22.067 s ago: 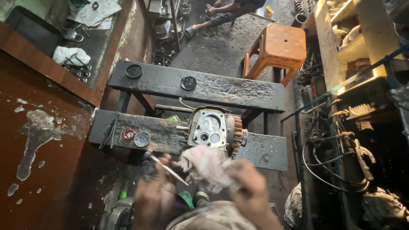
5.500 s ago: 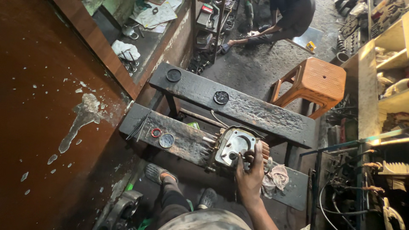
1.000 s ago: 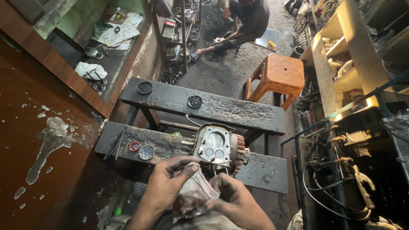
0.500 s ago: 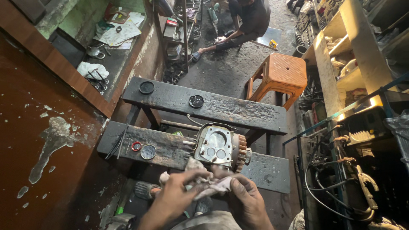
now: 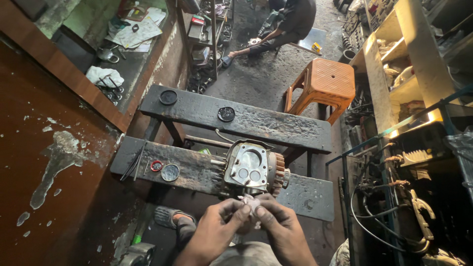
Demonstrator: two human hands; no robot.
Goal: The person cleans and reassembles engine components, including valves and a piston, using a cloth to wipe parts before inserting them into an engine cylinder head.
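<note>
My left hand (image 5: 220, 228) and my right hand (image 5: 281, 225) meet at the bottom middle, both pinching a small crumpled pale rag (image 5: 250, 203) between their fingertips. Just beyond the rag a grey metal engine cylinder head (image 5: 251, 169) with copper-coloured fins sits on the near dark wooden bench plank (image 5: 192, 167). The hands do not touch the cylinder head. Most of the rag is hidden inside my fingers.
A red ring (image 5: 156, 165) and a round grey lid (image 5: 170, 172) lie on the near plank's left. Two dark discs (image 5: 226, 114) sit on the far plank. An orange plastic stool (image 5: 322, 87) stands behind. A person (image 5: 290, 22) sits on the floor beyond. Cluttered shelves (image 5: 404, 74) line the right.
Over the last second the rag has been bunched from a spread cloth into a small wad between my fingertips. Earlier my right hand rested on the cylinder head; it is off it now.
</note>
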